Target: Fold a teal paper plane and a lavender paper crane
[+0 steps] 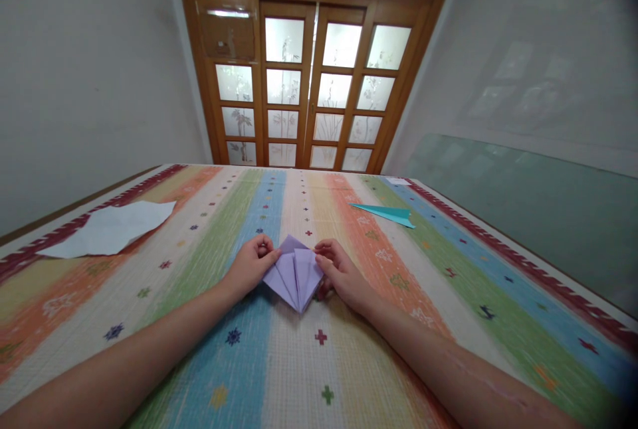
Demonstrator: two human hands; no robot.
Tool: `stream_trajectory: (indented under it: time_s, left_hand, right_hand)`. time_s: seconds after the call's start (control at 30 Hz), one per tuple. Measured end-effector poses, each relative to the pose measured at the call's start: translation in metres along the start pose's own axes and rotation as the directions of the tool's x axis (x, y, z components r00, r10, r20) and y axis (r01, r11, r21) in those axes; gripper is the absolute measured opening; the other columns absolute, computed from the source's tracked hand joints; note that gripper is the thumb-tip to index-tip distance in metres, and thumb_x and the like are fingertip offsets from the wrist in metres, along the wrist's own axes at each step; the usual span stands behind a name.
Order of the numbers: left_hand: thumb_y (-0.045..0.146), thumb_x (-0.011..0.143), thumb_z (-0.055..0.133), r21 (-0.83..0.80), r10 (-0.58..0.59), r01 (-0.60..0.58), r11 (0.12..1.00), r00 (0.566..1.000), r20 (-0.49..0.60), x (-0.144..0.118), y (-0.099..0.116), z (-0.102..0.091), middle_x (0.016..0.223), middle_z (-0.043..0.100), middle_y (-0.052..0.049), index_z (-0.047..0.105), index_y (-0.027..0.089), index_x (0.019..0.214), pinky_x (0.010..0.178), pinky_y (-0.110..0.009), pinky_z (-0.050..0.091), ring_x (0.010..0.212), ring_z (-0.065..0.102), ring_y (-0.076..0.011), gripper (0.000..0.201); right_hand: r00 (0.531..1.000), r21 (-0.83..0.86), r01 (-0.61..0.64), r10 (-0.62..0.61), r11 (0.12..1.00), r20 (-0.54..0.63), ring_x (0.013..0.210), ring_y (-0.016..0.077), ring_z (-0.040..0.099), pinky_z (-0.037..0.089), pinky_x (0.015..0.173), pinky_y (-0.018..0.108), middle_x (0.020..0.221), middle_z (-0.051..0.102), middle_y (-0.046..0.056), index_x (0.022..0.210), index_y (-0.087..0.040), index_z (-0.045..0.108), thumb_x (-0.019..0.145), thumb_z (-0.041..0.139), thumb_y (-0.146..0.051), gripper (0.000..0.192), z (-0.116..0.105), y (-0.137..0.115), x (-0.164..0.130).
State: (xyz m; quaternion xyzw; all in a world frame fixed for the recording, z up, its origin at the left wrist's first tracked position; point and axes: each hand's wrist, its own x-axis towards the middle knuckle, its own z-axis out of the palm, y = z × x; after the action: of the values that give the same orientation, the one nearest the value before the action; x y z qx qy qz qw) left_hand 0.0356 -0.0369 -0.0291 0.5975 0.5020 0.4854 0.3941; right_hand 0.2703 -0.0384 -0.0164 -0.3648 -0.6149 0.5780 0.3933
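A folded sheet of purple origami paper [295,275] is held between my two hands over the middle of the striped cloth. Its outline is a diamond, with flaps meeting along a centre line and one point facing me. My left hand [253,263] pinches its left corner, thumb on top and fingers curled behind. On the opposite side my right hand [343,273] grips the right corner in the same way, the thumb lying on the paper's edge. The fingertips under the paper are partly hidden.
A striped, patterned tablecloth [224,369] covers the table. A creased white sheet [112,226] lies at the left. A folded teal paper plane [386,213] rests at the right, beyond my right hand. Wood-framed glass doors [304,84] stand behind the table, between walls.
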Motion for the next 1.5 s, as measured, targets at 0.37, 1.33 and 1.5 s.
stream_trajectory:
  time_s: [0.37, 1.33, 1.5]
  left_hand:
    - [0.025, 0.085, 0.056, 0.107, 0.097, -0.091, 0.990, 0.994, -0.045, -0.008, 0.017, 0.001, 0.099, 0.074, -0.006, 0.075, 0.020, 0.098, 0.086, -0.034, 0.048, 0.092, 0.066, -0.0222, 0.023]
    - [0.023, 0.079, 0.054, 0.096, 0.067, -0.066, 0.993, 0.998, -0.006, -0.004, 0.007, 0.002, 0.075, 0.066, -0.002, 0.068, 0.018, 0.083, 0.064, -0.026, 0.042, 0.068, 0.057, -0.0171, 0.015]
    - [0.020, 0.077, 0.052, 0.111, 0.074, -0.077, 0.991, 0.997, 0.033, -0.006, 0.010, 0.002, 0.073, 0.063, -0.001, 0.065, 0.018, 0.080, 0.061, -0.025, 0.039, 0.066, 0.053, -0.0158, 0.014]
  right_hand:
    - [0.988, -0.248, 0.134, -0.149, 0.959, -0.042, 0.089, 0.0220, 0.064, 0.056, 0.059, 0.030, 0.122, 0.058, 0.013, 0.148, -0.031, 0.034, 0.083, 0.069, -0.040, 0.075, 0.009, 0.000, -0.008]
    - [0.996, -0.162, 0.082, -0.086, 0.983, -0.022, 0.073, 0.0155, 0.058, 0.050, 0.059, 0.026, 0.103, 0.060, 0.008, 0.153, -0.025, 0.027, 0.079, 0.071, -0.031, 0.086, 0.012, 0.000, -0.005]
    - [0.996, -0.207, 0.058, -0.069, 0.977, -0.048, 0.067, 0.0153, 0.056, 0.048, 0.052, 0.025, 0.094, 0.061, 0.006, 0.154, -0.024, 0.025, 0.079, 0.068, -0.026, 0.087, 0.014, -0.002, -0.005]
